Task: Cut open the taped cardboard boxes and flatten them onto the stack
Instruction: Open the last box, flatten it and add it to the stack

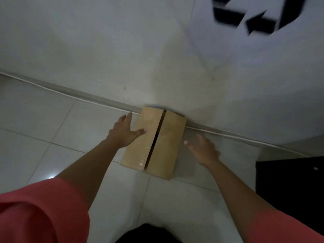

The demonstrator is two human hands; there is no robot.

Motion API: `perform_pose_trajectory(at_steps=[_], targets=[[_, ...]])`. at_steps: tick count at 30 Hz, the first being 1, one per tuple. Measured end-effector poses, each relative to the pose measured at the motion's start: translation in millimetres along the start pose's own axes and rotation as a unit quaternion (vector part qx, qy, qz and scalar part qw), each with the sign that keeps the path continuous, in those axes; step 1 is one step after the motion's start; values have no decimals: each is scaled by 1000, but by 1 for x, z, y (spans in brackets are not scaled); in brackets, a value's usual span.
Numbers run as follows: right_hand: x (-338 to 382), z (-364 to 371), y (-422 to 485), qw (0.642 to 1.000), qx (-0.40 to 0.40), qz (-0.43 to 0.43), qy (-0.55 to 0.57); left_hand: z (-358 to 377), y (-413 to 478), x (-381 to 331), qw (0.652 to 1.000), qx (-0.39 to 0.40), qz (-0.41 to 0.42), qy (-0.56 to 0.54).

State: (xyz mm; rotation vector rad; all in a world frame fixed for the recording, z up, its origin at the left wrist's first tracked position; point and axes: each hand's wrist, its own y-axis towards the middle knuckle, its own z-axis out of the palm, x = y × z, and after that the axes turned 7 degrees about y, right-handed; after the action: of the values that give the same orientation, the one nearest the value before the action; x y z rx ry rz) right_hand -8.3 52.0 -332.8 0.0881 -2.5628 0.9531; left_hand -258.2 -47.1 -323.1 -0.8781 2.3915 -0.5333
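A small brown cardboard box (168, 142) lies on the white tiled floor against the base of the wall. Its two top flaps are parted by a dark slit down the middle, and glossy tape shows near its front edge. My left hand (125, 133) is spread at the box's left side, with the thumb resting on the left flap. My right hand (204, 150) hovers open just right of the box, fingers spread, apart from the cardboard. No cutting tool and no stack show in this view.
A white wall (105, 50) rises right behind the box, with a thin white cable (70, 95) along its base. A white sheet with a black recycling symbol (257, 16) hangs at the upper right. A dark object (289, 186) stands on the floor at the right.
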Motion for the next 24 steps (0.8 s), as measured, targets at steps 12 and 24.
perform_pose_trajectory(at_steps=[12, 24], targets=[[-61, 175, 117, 934, 59, 43, 351, 156, 96, 80, 982, 16, -98, -162], [-43, 106, 17, 909, -5, 25, 417, 102, -14, 26, 986, -67, -115, -100]])
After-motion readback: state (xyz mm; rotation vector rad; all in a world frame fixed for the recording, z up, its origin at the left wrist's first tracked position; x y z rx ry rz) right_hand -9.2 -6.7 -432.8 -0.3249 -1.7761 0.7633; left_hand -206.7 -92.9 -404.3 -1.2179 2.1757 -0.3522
